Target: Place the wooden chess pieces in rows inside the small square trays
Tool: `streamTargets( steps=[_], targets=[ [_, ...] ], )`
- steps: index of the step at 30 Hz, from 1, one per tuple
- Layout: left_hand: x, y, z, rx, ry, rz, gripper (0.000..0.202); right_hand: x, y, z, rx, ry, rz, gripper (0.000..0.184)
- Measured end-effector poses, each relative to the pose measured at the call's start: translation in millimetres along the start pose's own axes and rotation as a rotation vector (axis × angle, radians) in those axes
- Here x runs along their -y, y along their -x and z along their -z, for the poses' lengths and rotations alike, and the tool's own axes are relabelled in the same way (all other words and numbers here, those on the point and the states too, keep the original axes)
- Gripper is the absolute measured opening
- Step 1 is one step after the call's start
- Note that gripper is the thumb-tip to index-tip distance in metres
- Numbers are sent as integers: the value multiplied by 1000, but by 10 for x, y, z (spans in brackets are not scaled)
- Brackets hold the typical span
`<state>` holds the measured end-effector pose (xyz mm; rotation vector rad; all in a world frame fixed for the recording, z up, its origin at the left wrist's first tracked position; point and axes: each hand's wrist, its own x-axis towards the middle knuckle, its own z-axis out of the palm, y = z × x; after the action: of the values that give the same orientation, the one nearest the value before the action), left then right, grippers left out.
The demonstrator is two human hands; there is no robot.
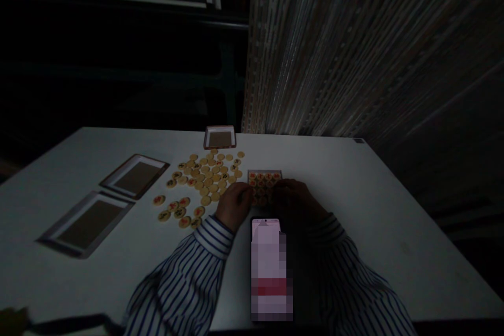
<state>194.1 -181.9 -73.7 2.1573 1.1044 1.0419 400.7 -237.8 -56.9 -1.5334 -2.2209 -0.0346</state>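
Note:
A small box (264, 171) lies near the middle of the white table, holding rows of round Chinese chess pieces (260, 184) with red characters. My left hand (235, 203) has its fingers curled closed against the box's left edge. Across from it, my right hand (297, 198) is bent over the right side of the box with its fingers curled. Shadow hides its fingertips and whatever they may hold. To the left of the box, many loose chess pieces (205, 185) are spread out, some face down and others showing red or black characters.
Two shallow trays, a far one (137, 177) and a nearer one (84, 223), lie on the left of the table (378, 231). Another tray (219, 138) stands at the back edge. A lit phone (270, 268) lies between my forearms. Behind hangs a string curtain (315, 42). The room is dim.

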Motion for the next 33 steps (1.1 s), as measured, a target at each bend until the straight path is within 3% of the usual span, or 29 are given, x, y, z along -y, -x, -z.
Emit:
streamTargets(
  steps=[33],
  targets=[
    [14, -2, -15, 17, -27, -10, 15, 55, -26, 33, 47, -5, 17, 21]
  ],
)
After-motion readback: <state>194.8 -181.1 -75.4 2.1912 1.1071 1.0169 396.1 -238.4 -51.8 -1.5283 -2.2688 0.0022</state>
